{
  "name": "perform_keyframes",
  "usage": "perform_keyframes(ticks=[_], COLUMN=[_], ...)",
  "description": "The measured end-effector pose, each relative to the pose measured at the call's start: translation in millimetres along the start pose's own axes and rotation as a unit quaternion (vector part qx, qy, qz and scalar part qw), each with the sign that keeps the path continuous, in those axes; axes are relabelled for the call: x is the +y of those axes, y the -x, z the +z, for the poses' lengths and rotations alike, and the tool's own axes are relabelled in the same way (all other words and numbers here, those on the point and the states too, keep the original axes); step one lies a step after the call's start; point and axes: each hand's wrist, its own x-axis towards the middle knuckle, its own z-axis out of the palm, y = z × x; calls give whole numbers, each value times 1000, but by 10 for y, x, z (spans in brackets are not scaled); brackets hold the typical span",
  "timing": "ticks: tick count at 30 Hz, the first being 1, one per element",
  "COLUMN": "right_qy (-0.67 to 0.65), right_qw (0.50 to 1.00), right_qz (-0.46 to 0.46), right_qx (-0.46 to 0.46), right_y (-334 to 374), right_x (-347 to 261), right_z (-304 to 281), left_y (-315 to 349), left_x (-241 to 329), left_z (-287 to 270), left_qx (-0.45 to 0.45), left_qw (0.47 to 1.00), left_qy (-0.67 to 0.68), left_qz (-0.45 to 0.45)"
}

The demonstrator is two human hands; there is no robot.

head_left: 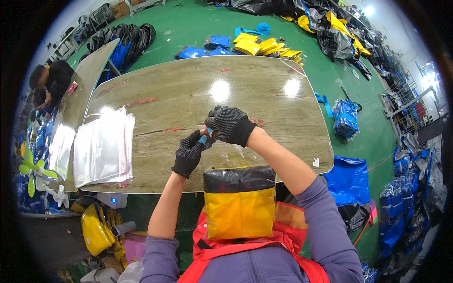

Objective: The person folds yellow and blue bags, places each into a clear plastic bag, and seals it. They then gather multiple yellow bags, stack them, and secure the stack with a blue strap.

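Over the front middle of the table, my two hands meet, both in dark gloves with pale dots. My left hand (189,150) is closed, its fingers near the other hand's fingertips. My right hand (227,123) is curled, its back turned up. Small light-blue bits and bare fingertips show where they meet; whatever is pinched there is too small to name. Below my hands, a folded yellow and black sheet packet (240,207) in clear plastic rests at the table's front edge, against my red apron (200,240). Neither hand touches it.
A stack of clear plastic bags (101,151) lies on the wood-look table (165,104) at left. Yellow and blue folded packets (247,45) lie on the floor beyond. A green fan (32,169) stands lower left, a person (56,85) sits far left. Blue sheets (347,181) hang at right.
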Motion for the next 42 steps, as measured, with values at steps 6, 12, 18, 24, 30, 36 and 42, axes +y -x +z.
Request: perform_keyframes(ticks=[6,12,18,24,30,36,42], right_qy=[167,-228,-703,-419,-216,-33,-48], right_qw=[902,732,626,899,962,967,689], right_qz=[383,385,294,124,165,132,492], right_qx=[110,514,163,-1,-23,216,530], right_y=[769,1795,1694,2384,2354,1919,4203], right_x=[989,905,296,-205,-300,-779,172], right_z=[-1028,-990,-183,-225,-582,-134,461], left_y=[90,0,106,841,899,939,772], left_x=[-93,59,254,251,502,131,71], left_z=[-114,-358,-423,-419,-394,562,401], left_qx=[41,-13,-79,-230,-98,32,-133], left_qw=[976,991,932,970,922,998,962], left_qy=[207,9,269,-21,-375,-39,43], left_qz=[-60,-133,-230,74,-8,35,-236])
